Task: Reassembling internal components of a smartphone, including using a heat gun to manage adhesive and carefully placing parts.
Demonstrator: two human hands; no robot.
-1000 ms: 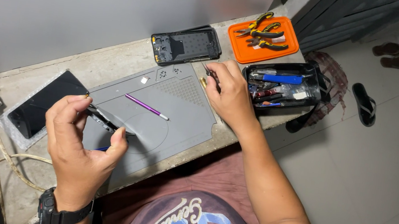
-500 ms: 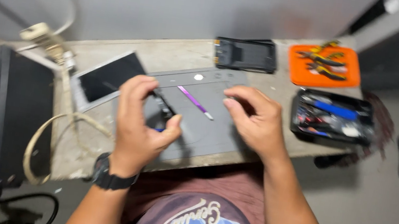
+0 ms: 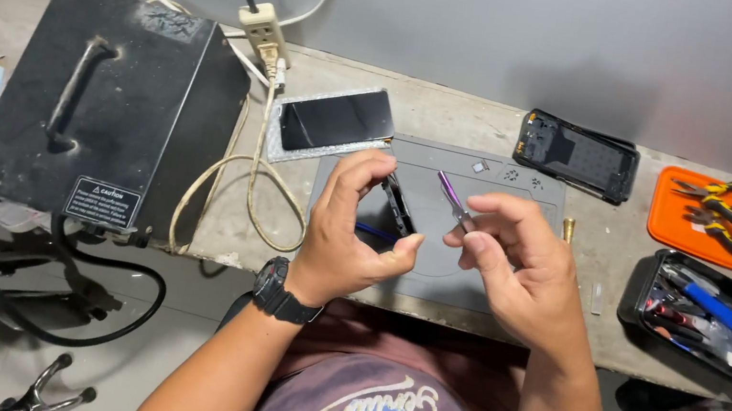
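My left hand [image 3: 350, 237] holds a thin dark phone part [image 3: 399, 205] on edge above the grey work mat [image 3: 538, 188]. My right hand [image 3: 517, 262] pinches a purple-handled tool [image 3: 454, 197], its tip close to that part. A phone screen panel [image 3: 337, 120] lies flat at the mat's left corner. A black phone back housing [image 3: 576, 157] lies beyond the mat to the right. A black watch is on my left wrist.
A black metal box with a handle [image 3: 100, 108] sits on the left, with a white power strip [image 3: 264, 30] and coiled cable beside it. An orange tray of pliers [image 3: 719, 223] and a black tray of tools [image 3: 711, 320] stand at the right.
The view has swung left and steadied. My right hand has picked up the purple tool from the mat and brought it to the part in my left hand.
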